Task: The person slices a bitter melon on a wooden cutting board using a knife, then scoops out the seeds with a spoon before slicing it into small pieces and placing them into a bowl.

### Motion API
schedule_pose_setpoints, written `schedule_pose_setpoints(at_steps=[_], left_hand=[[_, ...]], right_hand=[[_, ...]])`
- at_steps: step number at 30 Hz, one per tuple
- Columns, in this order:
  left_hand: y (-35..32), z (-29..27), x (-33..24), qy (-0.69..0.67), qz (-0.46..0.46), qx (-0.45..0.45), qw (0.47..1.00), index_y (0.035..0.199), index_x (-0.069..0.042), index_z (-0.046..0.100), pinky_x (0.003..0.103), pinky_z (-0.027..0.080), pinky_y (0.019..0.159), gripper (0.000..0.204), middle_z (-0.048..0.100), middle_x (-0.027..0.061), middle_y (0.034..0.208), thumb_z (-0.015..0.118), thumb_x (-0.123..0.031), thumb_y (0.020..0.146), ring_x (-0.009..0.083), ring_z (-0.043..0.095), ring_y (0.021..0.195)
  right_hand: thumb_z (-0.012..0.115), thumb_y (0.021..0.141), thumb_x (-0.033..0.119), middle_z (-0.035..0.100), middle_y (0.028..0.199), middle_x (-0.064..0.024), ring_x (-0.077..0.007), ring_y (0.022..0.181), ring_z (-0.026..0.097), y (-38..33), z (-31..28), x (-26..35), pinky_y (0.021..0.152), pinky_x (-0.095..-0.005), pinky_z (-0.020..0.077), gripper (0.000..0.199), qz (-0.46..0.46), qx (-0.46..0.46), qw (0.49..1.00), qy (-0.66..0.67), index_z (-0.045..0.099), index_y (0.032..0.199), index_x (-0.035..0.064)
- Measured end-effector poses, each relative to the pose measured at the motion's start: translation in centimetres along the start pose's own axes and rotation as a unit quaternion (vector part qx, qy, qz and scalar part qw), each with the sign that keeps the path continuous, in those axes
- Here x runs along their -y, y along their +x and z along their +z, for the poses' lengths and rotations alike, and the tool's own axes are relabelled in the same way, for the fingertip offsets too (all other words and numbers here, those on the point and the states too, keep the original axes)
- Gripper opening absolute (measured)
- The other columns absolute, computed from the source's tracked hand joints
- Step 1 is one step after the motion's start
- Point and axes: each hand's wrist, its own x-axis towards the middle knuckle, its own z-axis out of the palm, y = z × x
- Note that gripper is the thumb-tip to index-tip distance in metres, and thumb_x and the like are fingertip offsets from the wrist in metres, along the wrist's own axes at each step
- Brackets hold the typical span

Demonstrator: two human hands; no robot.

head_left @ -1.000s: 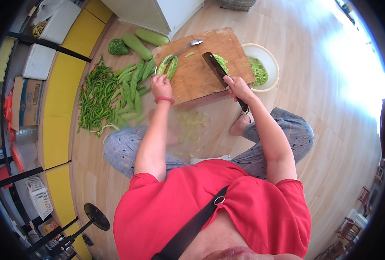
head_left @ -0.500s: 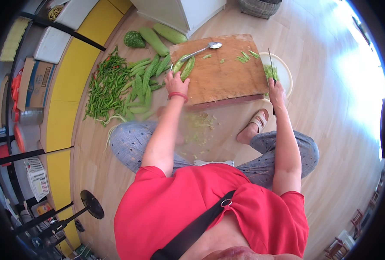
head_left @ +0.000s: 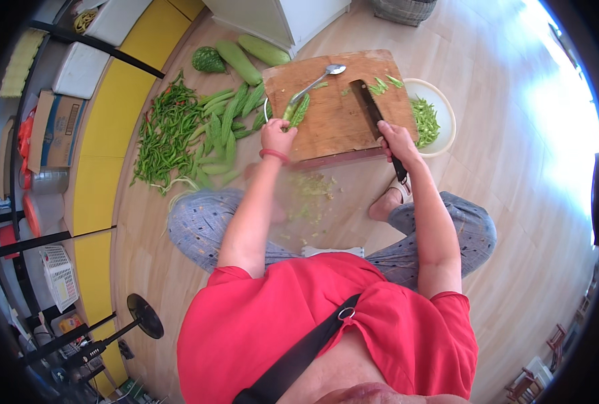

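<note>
On the wooden cutting board point(head_left: 333, 131), my left hand point(head_left: 278, 137) is closed on the near end of a split green bitter melon point(head_left: 300, 113), at the board's left edge. My right hand point(head_left: 397, 141) grips a dark-bladed kitchen knife point(head_left: 369, 104), its blade over the right half of the board and its black handle pointing back toward me. A metal spoon point(head_left: 336, 69) lies by the melon, its handle running down to it. Some green slices point(head_left: 379, 87) rest at the board's far right. Right of the board, a white bowl point(head_left: 447, 121) holds cut green slices point(head_left: 423, 123).
Whole bitter melons point(head_left: 228, 124) and a heap of green chillies point(head_left: 164, 131) cover the floor left of the board. Behind them lie long pale gourds point(head_left: 239, 64) and a round dark-green one point(head_left: 208, 60). Scraps point(head_left: 313, 195) litter the floor between my legs. Yellow-fronted shelving point(head_left: 98, 148) stands left.
My right hand has brought the knife left from the bowl's edge to over the board. The left hand's spread fingers have closed on the melon's near end.
</note>
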Motion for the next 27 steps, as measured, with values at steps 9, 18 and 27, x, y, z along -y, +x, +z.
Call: schedule_pose_setpoints(at_steps=[9, 18, 27], left_hand=[[0.6, -2.7, 2.8, -0.636, -0.335, 0.162, 0.676, 0.099, 0.003, 0.053, 0.040, 0.050, 0.068, 0.025, 0.061, 0.0154, 0.085, 0.049, -0.017, 0.085, 0.0286, 0.061, 0.073], [-2.5, -0.6, 0.9, -0.540, -0.260, 0.215, 0.772, 0.094, -0.002, 0.058, 0.031, 0.047, 0.072, 0.015, 0.061, 0.0064, 0.087, 0.055, -0.013, 0.083, 0.0169, 0.058, 0.077], [-0.4, -3.4, 0.1, -0.418, -0.224, 0.155, 0.867, 0.091, -0.003, 0.059, 0.026, 0.047, 0.064, 0.011, 0.062, 0.0053, 0.083, 0.055, -0.011, 0.084, 0.0121, 0.058, 0.070]], right_hand=[[0.045, 0.089, 0.040, 0.059, 0.065, -0.0179, -0.0287, 0.050, 0.059, 1.5, -2.4, -0.9, 0.050, -0.0391, 0.0472, 0.047, -0.044, -0.153, 0.967, -0.200, 0.055, 0.079, -0.0047], [0.048, 0.086, 0.044, 0.062, 0.076, -0.0232, -0.0388, 0.075, 0.061, 0.0, 0.6, -1.9, 0.069, -0.0470, 0.0466, 0.044, -0.102, -0.188, 0.870, -0.445, 0.055, 0.084, 0.0005], [0.052, 0.085, 0.039, 0.062, 0.075, -0.0225, -0.0365, 0.073, 0.062, 0.5, 0.8, -3.4, 0.066, -0.0450, 0.0479, 0.040, -0.135, -0.189, 0.856, -0.461, 0.053, 0.086, -0.0010]])
